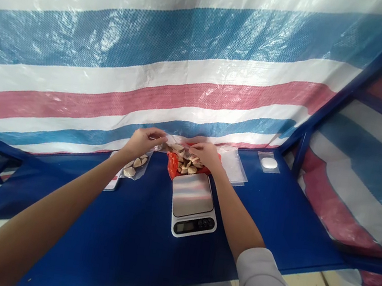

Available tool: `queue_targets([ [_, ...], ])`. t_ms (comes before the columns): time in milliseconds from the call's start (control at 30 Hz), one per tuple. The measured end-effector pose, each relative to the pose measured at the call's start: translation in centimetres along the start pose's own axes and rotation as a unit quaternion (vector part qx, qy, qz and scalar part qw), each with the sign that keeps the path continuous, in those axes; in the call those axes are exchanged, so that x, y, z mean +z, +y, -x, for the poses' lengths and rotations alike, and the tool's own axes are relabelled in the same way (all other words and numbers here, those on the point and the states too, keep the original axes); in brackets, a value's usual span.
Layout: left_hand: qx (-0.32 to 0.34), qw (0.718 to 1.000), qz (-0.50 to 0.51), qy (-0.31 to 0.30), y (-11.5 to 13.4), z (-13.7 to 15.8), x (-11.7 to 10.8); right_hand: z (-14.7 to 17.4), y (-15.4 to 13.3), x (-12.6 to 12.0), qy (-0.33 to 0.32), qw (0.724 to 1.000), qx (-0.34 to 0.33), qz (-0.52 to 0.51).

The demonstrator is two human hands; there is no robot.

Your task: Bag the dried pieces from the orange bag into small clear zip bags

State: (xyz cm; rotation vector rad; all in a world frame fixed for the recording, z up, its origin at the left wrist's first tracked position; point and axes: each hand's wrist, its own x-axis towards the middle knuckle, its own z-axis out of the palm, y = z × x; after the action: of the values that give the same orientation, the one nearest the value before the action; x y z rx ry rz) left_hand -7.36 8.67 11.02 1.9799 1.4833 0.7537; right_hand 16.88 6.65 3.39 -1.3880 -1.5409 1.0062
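Observation:
My left hand (145,141) is at the back of the blue table, its fingers closed in a pinch on what looks like a clear plastic bag (160,146). My right hand (206,155) reaches over an open red plastic bag (172,165), fingertips down at pale brown, wedge-shaped pieces (189,164); what its closed fingers hold is hidden. Directly in front of the red bag stands a white kitchen scale (193,201) with a bare, shiny metal plate. Beside my left wrist lies a small clear bag (135,166) with several similar pieces inside.
Flat clear bags (236,167) lie right of the red bag. A small clear packet with a white oval object (269,162) lies at the table's back right. A white flat item (112,183) is partly under my left forearm. Striped plastic sheeting (173,72) and blue frame bars (359,87) enclose the table (117,242).

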Motion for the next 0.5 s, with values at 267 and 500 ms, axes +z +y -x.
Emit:
queue_targets([
  [267, -0.038, 0.999, -0.001, -0.027, -2.4, 0.8, -0.7, 0.2, -0.4, -0.4, 0.009, 0.999, 0.010, 0.035],
  [500, -0.031, 0.999, -0.016, -0.018, -1.4, 0.4, -0.9, 0.2, -0.7, -0.5, -0.001, 1.000, 0.019, 0.011],
])
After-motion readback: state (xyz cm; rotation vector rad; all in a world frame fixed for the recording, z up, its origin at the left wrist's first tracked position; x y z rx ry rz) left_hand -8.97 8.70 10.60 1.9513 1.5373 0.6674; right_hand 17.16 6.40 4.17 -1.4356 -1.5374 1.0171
